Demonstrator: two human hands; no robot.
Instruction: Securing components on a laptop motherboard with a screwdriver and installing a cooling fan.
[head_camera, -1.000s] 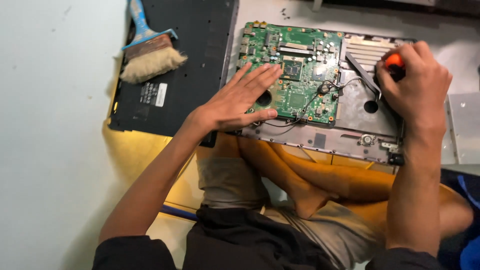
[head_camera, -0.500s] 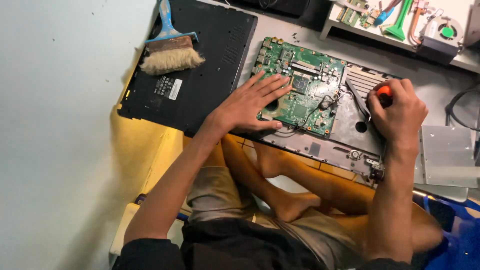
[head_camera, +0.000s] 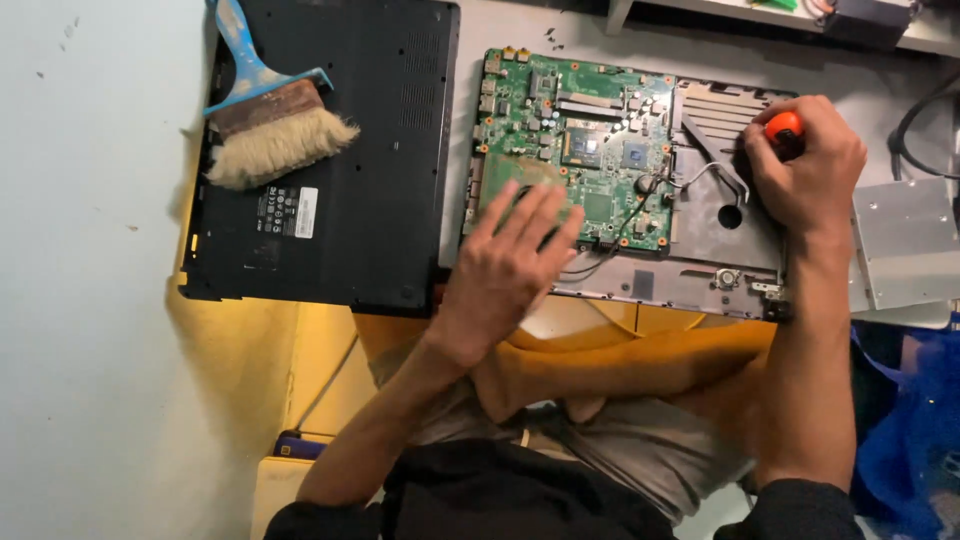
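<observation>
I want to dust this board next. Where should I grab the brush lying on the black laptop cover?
Probably by the blue handle of the brush, coming from above at the far end. The handle is flat and narrow and points away from the person, while the bristles splay toward them, resting on the black laptop cover.

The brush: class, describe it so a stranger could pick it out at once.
Find the black laptop cover lying left of the green circuit board. The brush rests on its upper left corner. Nothing else there has a blue handle and pale bristles.
</observation>
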